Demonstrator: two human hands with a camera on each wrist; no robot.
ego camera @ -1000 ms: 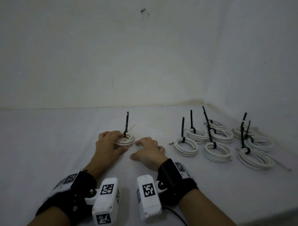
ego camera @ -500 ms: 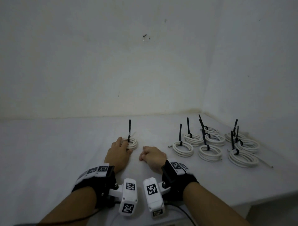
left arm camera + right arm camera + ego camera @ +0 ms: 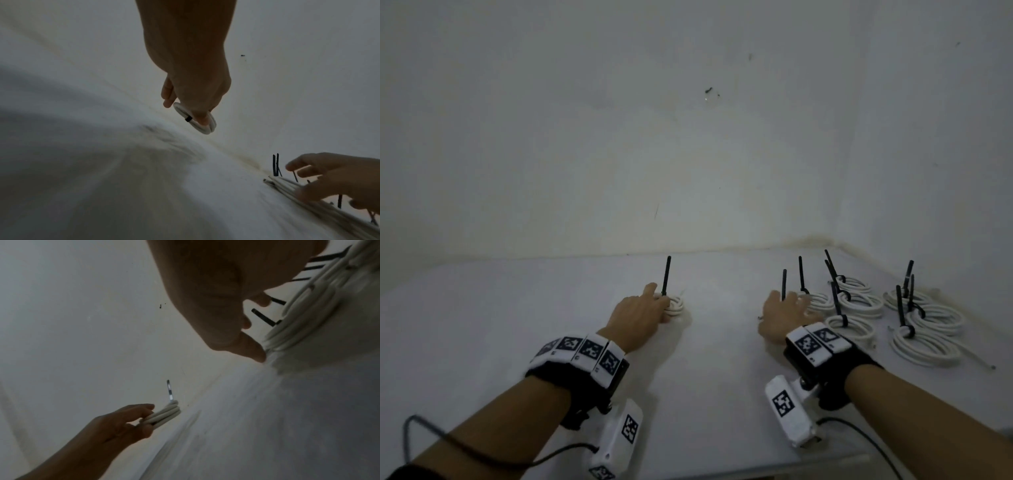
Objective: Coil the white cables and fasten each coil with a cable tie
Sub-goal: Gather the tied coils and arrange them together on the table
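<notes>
My left hand [image 3: 637, 310] pinches the small tied coil [image 3: 675, 306], its black cable tie [image 3: 666, 275] upright. The finished coils [image 3: 861, 306] lie at three o'clock, nearer my right hand [image 3: 784, 317], fingers spread, on the worktop [image 3: 482, 325].

White table [image 3: 482, 325] set into a wall corner, far right. Near its middle, one small white cable coil [image 3: 677, 306] bound by a black cable tie [image 3: 666, 275] with tail standing upright, held at its left edge by the left hand [image 3: 635, 313]. Far right, a cluster of tied coils [image 3: 866, 308] lying close together, black tails sticking up. Right hand [image 3: 782, 317] spread at the cluster's left edge, over the leftmost coil
</notes>
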